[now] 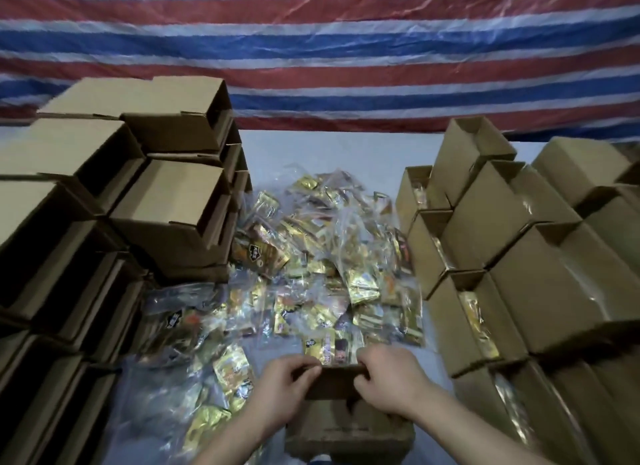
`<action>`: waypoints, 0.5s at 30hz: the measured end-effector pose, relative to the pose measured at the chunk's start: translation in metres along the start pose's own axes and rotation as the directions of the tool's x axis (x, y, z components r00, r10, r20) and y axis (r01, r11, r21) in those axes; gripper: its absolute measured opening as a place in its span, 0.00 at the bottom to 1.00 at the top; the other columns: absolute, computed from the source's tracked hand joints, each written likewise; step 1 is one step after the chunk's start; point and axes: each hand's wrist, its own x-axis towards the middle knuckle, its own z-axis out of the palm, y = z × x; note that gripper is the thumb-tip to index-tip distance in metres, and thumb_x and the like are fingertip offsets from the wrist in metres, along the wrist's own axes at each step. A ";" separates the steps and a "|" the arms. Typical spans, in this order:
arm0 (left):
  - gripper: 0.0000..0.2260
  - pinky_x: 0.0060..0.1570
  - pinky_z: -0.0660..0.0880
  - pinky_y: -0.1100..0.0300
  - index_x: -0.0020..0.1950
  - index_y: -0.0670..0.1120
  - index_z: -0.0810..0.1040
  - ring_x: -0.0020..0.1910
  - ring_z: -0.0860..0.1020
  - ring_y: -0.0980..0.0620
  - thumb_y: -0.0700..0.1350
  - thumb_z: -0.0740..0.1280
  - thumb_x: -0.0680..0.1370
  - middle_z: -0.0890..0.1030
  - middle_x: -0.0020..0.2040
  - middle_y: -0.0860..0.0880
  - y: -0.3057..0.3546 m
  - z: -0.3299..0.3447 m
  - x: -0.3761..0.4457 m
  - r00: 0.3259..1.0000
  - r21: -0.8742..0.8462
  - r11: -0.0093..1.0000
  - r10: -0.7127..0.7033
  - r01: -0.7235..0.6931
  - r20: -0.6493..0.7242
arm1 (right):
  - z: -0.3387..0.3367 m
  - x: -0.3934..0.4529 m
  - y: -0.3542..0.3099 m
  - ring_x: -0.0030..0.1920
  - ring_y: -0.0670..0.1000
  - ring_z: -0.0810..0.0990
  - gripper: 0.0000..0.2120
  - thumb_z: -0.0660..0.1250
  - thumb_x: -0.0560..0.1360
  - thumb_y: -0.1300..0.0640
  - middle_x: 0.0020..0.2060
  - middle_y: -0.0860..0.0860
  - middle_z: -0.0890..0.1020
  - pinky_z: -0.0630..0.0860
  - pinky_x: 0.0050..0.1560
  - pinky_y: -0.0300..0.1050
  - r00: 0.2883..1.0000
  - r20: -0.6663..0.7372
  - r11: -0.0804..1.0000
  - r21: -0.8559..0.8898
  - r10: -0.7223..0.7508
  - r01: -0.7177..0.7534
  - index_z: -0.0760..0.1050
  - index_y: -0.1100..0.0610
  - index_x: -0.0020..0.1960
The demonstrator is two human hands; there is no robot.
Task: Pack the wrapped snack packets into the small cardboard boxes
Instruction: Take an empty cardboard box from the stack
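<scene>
A small brown cardboard box [341, 383] stands in front of me, low in the middle of the view. My left hand [282, 388] grips its left upper edge and my right hand [389, 383] grips its right upper edge, fingers curled over the rim. A wrapped snack packet [330, 350] with gold and red print sticks up out of the box between my hands. Behind it lies a heap of gold snack packets [311, 257] in clear wrap, spread over the table's middle.
Open empty boxes [173, 201] are stacked in tiers on the left. On the right stand rows of filled boxes [485, 291], packets showing in their open ends. Another cardboard piece [346, 430] lies under the held box. A red, white and blue striped tarp [346, 49] hangs behind.
</scene>
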 end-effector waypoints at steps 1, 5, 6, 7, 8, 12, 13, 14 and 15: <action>0.05 0.47 0.74 0.69 0.48 0.50 0.85 0.46 0.79 0.66 0.47 0.69 0.79 0.83 0.43 0.61 -0.008 0.005 -0.003 1.000 0.007 1.000 0.006 -0.006 0.006 | 0.010 -0.001 0.000 0.38 0.52 0.69 0.09 0.60 0.73 0.51 0.32 0.46 0.66 0.63 0.31 0.44 1.000 0.018 1.000 0.009 0.005 -0.005 0.62 0.49 0.36; 0.06 0.47 0.72 0.70 0.48 0.50 0.85 0.45 0.78 0.64 0.47 0.69 0.79 0.83 0.44 0.59 -0.028 0.017 -0.006 1.000 0.041 0.999 0.022 -0.022 0.011 | 0.041 -0.001 -0.003 0.43 0.54 0.74 0.04 0.59 0.75 0.52 0.40 0.49 0.72 0.68 0.39 0.45 0.999 0.023 0.997 0.067 0.038 -0.040 0.67 0.52 0.43; 0.06 0.48 0.72 0.71 0.49 0.50 0.85 0.46 0.78 0.64 0.48 0.68 0.80 0.83 0.46 0.59 -0.032 0.020 -0.006 1.000 0.058 0.998 0.021 -0.022 0.017 | 0.047 -0.001 -0.003 0.43 0.53 0.73 0.04 0.59 0.75 0.52 0.42 0.50 0.73 0.68 0.40 0.46 0.999 0.025 0.995 0.084 0.049 -0.051 0.67 0.52 0.44; 0.07 0.50 0.71 0.71 0.51 0.50 0.85 0.48 0.78 0.62 0.49 0.67 0.80 0.83 0.47 0.59 -0.036 0.023 -0.006 1.000 0.072 0.997 0.018 -0.019 0.024 | 0.053 -0.001 -0.003 0.43 0.52 0.73 0.04 0.58 0.76 0.52 0.43 0.50 0.74 0.69 0.41 0.46 0.998 0.026 0.994 0.092 0.054 -0.056 0.67 0.52 0.45; 0.08 0.52 0.72 0.70 0.52 0.50 0.85 0.50 0.78 0.61 0.49 0.67 0.80 0.83 0.49 0.59 -0.039 0.026 -0.006 1.000 0.083 0.996 0.012 -0.014 0.026 | 0.057 0.000 -0.003 0.44 0.53 0.74 0.03 0.58 0.76 0.52 0.45 0.51 0.75 0.69 0.42 0.47 0.998 0.025 0.994 0.092 0.054 -0.056 0.68 0.51 0.46; 0.09 0.53 0.72 0.67 0.52 0.49 0.85 0.49 0.78 0.60 0.49 0.66 0.81 0.83 0.50 0.56 -0.043 0.031 0.000 1.000 0.087 0.996 0.005 -0.004 -0.011 | 0.065 0.004 0.001 0.51 0.53 0.77 0.07 0.58 0.77 0.53 0.50 0.51 0.78 0.71 0.46 0.47 0.999 -0.001 0.996 0.078 0.051 -0.051 0.72 0.52 0.52; 0.08 0.52 0.72 0.67 0.52 0.49 0.85 0.49 0.78 0.60 0.49 0.66 0.81 0.84 0.49 0.56 -0.043 0.031 0.002 1.000 0.087 0.996 0.013 -0.012 -0.019 | 0.065 0.006 0.003 0.51 0.53 0.77 0.08 0.58 0.77 0.53 0.51 0.51 0.78 0.72 0.46 0.47 0.999 -0.010 0.996 0.077 0.048 -0.047 0.72 0.52 0.53; 0.08 0.52 0.72 0.68 0.52 0.48 0.85 0.48 0.78 0.60 0.48 0.66 0.81 0.84 0.48 0.55 -0.042 0.031 0.005 0.999 0.089 0.996 0.021 -0.018 -0.024 | 0.064 0.007 0.003 0.51 0.52 0.77 0.08 0.58 0.77 0.53 0.50 0.51 0.78 0.71 0.45 0.47 0.999 -0.018 0.996 0.074 0.044 -0.042 0.72 0.52 0.53; 0.08 0.52 0.72 0.68 0.51 0.49 0.85 0.48 0.78 0.60 0.48 0.67 0.81 0.83 0.48 0.56 -0.042 0.030 0.006 0.999 0.091 0.996 0.025 -0.023 -0.025 | 0.064 0.008 0.004 0.50 0.52 0.77 0.08 0.58 0.77 0.53 0.50 0.51 0.78 0.70 0.45 0.46 0.999 -0.023 0.997 0.074 0.040 -0.038 0.72 0.52 0.53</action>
